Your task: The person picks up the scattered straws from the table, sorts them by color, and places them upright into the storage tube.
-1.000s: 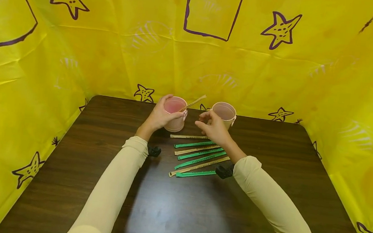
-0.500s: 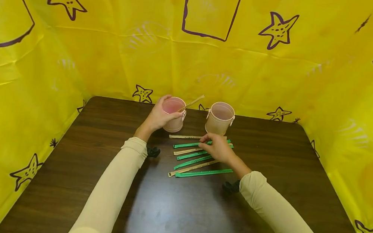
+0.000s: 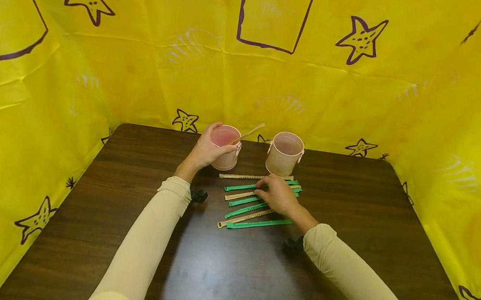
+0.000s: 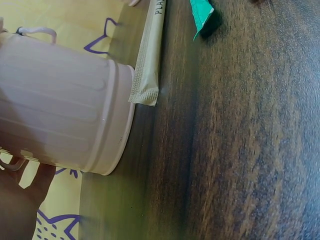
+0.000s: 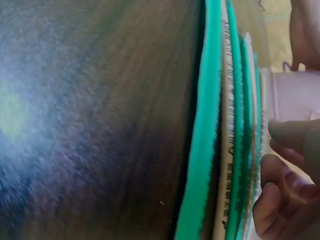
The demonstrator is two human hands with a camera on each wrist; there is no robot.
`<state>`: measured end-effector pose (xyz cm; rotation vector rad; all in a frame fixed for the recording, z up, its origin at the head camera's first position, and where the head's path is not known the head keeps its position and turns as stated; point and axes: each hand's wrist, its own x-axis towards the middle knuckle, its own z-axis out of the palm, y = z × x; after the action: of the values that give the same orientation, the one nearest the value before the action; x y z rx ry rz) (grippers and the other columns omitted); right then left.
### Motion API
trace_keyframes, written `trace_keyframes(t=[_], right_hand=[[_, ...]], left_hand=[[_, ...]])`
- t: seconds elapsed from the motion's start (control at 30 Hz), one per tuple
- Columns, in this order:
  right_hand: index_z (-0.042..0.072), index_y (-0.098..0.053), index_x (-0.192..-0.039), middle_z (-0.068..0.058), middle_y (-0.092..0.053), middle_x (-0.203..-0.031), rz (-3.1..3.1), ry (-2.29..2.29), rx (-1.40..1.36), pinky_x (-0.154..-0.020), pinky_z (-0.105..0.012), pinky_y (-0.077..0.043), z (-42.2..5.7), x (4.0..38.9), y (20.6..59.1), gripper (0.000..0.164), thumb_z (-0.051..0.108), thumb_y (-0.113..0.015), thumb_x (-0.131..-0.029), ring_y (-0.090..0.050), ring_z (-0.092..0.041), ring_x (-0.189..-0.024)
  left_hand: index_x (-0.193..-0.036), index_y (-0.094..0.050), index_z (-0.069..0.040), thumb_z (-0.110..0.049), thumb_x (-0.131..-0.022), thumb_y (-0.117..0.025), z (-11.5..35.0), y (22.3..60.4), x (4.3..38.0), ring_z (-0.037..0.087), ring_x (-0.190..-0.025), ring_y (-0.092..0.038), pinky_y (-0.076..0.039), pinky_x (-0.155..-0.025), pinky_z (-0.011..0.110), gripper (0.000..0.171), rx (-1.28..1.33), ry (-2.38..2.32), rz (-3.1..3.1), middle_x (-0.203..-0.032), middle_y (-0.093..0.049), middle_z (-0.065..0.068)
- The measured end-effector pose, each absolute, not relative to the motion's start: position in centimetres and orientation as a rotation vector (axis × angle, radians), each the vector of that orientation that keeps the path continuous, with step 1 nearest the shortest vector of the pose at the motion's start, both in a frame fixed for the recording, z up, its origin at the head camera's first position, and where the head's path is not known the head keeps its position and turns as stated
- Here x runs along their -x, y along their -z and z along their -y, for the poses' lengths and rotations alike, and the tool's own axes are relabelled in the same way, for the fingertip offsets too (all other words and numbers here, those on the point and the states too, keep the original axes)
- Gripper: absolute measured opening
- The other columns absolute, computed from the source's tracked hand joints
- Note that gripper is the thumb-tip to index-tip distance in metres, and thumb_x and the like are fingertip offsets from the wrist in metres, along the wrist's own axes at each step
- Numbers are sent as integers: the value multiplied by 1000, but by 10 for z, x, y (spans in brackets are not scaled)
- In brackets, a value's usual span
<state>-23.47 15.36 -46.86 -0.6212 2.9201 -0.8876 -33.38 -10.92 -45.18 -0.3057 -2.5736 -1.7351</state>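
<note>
With the left hand (image 3: 206,150) gripping the left cup (image 3: 226,161), the right hand (image 3: 280,196) has dropped from the right cup (image 3: 281,163) to the wrapped straws (image 3: 244,201) on the left cup's near-right side, apparently shifting the work there, though whether its bent grasp pinches one I cannot tell.

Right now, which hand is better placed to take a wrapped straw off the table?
Right, most likely. The right hand is over the wrapped straws, while the left hand grips the left cup and would probably have to let go first.

Booth of yellow star-printed sheeting (image 3: 238,87)
</note>
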Motion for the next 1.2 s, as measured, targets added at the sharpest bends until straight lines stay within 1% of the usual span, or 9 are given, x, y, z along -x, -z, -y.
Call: trace_keyframes(t=[0.23, 0.47, 0.67, 0.77, 0.9, 1.03, 1.2], right_hand=[[10, -76, -104, -9, -69, -108, -2911, 835, 624, -88, -42, -56, -150, 232, 475, 15, 20, -76, -93, -67, -25, -101], [13, -78, -100, -6, -66, -98, -2931, 810, 667, -78, -39, -53, -151, 230, 475, 10, 19, -75, -94, -62, -21, -89], [13, -77, -100, -6, -70, -103, -2960, 870, 686, -83, -41, -54, -152, 231, 474, 9, 20, -72, -96, -65, -22, -94], [11, -76, -102, -8, -73, -105, -2979, 977, 663, -86, -42, -55, -153, 234, 470, 11, 19, -70, -98, -68, -24, -96], [8, -73, -106, -10, -75, -105, -2991, 1148, 636, -85, -43, -58, -155, 238, 461, 13, 17, -66, -100, -71, -25, -96], [5, -72, -110, -11, -74, -106, -3005, 1271, 645, -79, -39, -58, -159, 241, 449, 16, 15, -65, -101, -69, -24, -89], [5, -70, -121, -11, -68, -104, -3032, 1371, 705, -66, -29, -48, -163, 244, 434, 23, 14, -64, -101, -57, -17, -72]], left_hand=[[-158, -30, -16, -42, -79, -88, 108, 452, 334, 33, -134, -50, -41, -115, 50, 101, 301, 1716, 2588, -153, -43, 13], [-158, -30, -15, -42, -79, -88, 108, 452, 336, 33, -133, -50, -42, -115, 50, 101, 307, 1717, 2581, -152, -44, 13], [-158, -30, -13, -39, -79, -88, 109, 454, 337, 33, -134, -51, -41, -115, 50, 102, 314, 1731, 2569, -152, -45, 14], [-157, -30, -13, -39, -79, -88, 109, 455, 337, 33, -134, -51, -41, -116, 50, 101, 317, 1726, 2570, -152, -45, 14], [-157, -31, -15, -40, -79, -88, 108, 455, 337, 33, -133, -51, -41, -115, 50, 100, 312, 1716, 2572, -151, -45, 14], [-157, -31, -15, -40, -79, -88, 108, 454, 336, 34, -133, -51, -42, -115, 50, 99, 314, 1720, 2570, -151, -45, 14], [-157, -30, -16, -41, -79, -87, 109, 453, 335, 34, -133, -51, -42, -114, 51, 100, 312, 1728, 2576, -151, -45, 14]])
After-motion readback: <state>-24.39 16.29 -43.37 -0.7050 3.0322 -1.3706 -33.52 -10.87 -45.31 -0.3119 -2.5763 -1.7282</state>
